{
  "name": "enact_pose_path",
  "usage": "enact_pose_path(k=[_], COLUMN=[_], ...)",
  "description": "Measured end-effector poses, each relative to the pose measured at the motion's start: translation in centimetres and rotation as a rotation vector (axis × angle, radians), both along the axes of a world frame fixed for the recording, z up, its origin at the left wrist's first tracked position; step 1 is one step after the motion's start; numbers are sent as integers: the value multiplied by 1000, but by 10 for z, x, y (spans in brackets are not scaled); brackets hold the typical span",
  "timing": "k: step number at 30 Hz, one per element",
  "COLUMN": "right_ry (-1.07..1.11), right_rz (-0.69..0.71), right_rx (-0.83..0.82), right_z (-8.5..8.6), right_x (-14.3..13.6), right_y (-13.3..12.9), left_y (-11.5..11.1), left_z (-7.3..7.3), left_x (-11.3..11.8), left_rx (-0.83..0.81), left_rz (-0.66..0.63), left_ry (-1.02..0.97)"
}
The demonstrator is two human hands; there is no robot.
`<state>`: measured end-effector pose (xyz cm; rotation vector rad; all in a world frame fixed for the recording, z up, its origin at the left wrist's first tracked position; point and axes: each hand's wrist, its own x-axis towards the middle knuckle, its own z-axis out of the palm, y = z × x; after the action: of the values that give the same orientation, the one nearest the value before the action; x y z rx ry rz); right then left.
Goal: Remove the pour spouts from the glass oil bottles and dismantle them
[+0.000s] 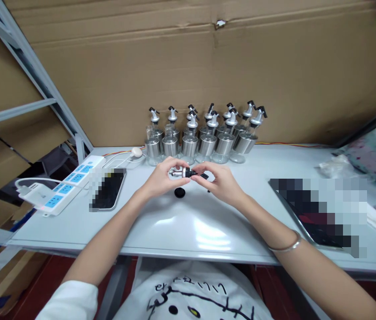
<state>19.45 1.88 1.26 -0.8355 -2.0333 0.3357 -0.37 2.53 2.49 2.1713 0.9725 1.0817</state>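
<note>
Bottom centre of the frame: a white printed shirt (193, 293), at the near edge of the pale table (168, 231). Lower right: a bangle (284, 243) on the right forearm; beyond it, a tablet (311, 218), partly pixelated. Centre: a round black cap (179, 193) lies on the table, just nearer than the hands. The left hand (168, 177) pinches the silver end of a spout (186, 172), held roughly level above the table; the right hand (217, 178) grips its black end between thumb and fingers. Left: a phone (110, 189), partly pixelated, beside a power strip (70, 189) with a white plug-in adapter. Upper centre: steel-sleeved glass bottles (208, 144) stand in two rows, the two leftmost front ones with bare necks. Farthest: upright cardboard (124, 66).
</note>
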Motion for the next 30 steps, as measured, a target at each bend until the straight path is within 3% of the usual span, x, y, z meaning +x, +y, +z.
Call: enact_pose_path(k=[6,14,18,24,27,30], right_ry=[-18,8,0,62,56,38], right_rz=[27,100,103,14,2,-29], right_rx=[114,234,145,-170,-170,-69], right_z=[0,-2,0,-1,-3,-3], right_x=[-1,-4,-3,-4,-5,-4], right_y=[0,-2,-3,-1,0,0], left_y=[4,12,12,10,10,10], left_z=[-1,-3,-4,-5,-6,-4], left_x=[-4,-9,-8,-6,-6,-7], left_rx=[-139,-290,-289,-171,-154,-170], left_rz=[-1,-100,-86,-25,-21,-16], left_ry=[-14,-72,-58,-68,-55,-43])
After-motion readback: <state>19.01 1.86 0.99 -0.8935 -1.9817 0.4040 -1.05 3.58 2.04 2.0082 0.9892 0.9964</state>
